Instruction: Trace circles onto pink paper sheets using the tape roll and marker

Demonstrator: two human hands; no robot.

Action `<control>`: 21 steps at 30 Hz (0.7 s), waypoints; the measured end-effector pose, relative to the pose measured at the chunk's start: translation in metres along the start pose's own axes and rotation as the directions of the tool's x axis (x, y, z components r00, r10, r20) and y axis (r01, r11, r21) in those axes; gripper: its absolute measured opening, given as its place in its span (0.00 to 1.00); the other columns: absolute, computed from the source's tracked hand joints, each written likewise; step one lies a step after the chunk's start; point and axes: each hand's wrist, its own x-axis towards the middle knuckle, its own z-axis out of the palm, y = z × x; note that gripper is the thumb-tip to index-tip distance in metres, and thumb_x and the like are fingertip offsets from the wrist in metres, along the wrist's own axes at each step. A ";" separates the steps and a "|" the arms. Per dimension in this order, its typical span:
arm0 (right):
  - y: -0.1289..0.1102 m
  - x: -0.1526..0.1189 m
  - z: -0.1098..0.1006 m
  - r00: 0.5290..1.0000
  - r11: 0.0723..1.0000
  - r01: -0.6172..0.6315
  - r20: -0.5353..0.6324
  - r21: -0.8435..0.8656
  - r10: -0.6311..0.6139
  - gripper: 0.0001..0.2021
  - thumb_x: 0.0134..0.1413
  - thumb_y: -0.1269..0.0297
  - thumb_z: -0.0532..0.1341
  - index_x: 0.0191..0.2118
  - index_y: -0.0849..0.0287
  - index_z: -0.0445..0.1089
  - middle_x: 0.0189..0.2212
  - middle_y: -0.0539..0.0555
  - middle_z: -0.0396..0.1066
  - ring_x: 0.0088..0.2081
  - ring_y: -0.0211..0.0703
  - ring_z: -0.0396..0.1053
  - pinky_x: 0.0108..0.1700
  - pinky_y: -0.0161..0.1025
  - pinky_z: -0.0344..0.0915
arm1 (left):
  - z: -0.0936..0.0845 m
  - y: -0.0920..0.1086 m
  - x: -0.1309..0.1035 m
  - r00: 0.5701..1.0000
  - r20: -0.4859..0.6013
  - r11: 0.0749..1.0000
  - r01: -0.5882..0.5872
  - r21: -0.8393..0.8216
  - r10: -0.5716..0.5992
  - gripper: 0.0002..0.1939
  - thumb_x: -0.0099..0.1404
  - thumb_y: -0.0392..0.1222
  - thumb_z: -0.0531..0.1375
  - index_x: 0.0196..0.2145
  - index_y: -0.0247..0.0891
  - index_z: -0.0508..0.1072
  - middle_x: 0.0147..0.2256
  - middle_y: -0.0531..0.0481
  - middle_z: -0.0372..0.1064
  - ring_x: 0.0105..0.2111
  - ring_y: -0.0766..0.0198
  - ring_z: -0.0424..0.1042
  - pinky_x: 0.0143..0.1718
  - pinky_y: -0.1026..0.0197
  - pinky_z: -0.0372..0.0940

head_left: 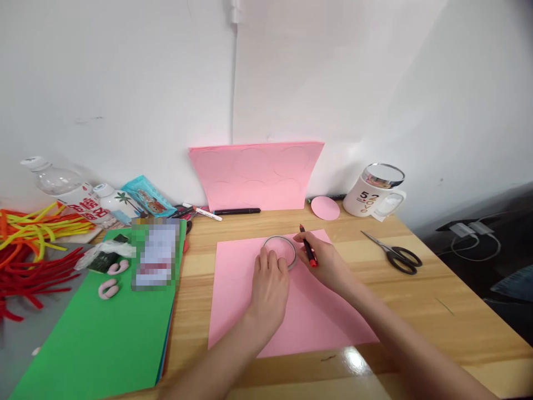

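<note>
On pink paper (237, 300), the ring (295, 254) lies partly under the left grip (270, 283).

A paper sheet (237, 289) lies between a card stack (120, 333), left, and scissors (390, 251), right. On the sheet rests a ring (280, 236); behind the scissors stands a mug (361, 191).

Light-brown wood-grain bench (449, 333): smooth, glossy, bright glare spot. Flat pink rectangular paper sheet (237, 300): smooth, matt. Thin round grey ring (280, 236): shiny, metal or plastic, can't tell. Slim black-and-red pen (308, 249): smooth plastic. Black-handled scissors (395, 254): plastic grips, metal blades. White cylindrical mug (363, 195): smooth, shiny metal rim. Large green paper sheet (112, 339): matt. Clear white-capped bottle (62, 180): glossy plastic.
</note>
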 end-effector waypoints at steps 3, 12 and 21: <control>0.000 0.006 0.010 0.999 0.998 0.030 -0.037 0.057 -0.028 0.11 0.52 0.69 0.52 0.40 0.59 0.68 0.23 0.51 0.71 0.25 0.42 0.67 0.28 0.37 0.62 | 0.006 0.001 -0.004 0.998 -0.059 0.997 0.009 0.078 -0.004 0.13 0.59 0.24 0.55 0.40 0.31 0.72 0.39 0.41 0.67 0.53 0.45 0.63 0.57 0.42 0.58; 0.013 -0.001 0.030 0.990 0.982 0.030 -0.144 0.185 -0.004 0.10 0.57 0.66 0.55 0.44 0.57 0.68 0.31 0.54 0.72 0.31 0.44 0.70 0.33 0.38 0.66 | 0.019 0.006 -0.014 0.967 -0.240 0.982 0.118 0.146 -0.081 0.12 0.61 0.31 0.58 0.44 0.31 0.73 0.45 0.37 0.67 0.51 0.47 0.66 0.44 0.49 0.69; 0.004 0.002 0.025 0.990 0.986 0.023 -0.138 0.164 0.000 0.09 0.57 0.61 0.58 0.41 0.56 0.70 0.34 0.54 0.73 0.33 0.44 0.73 0.34 0.38 0.70 | 0.028 0.006 -0.020 0.964 -0.255 0.994 0.098 0.054 -0.081 0.13 0.64 0.31 0.54 0.45 0.31 0.70 0.49 0.36 0.66 0.53 0.46 0.65 0.45 0.45 0.68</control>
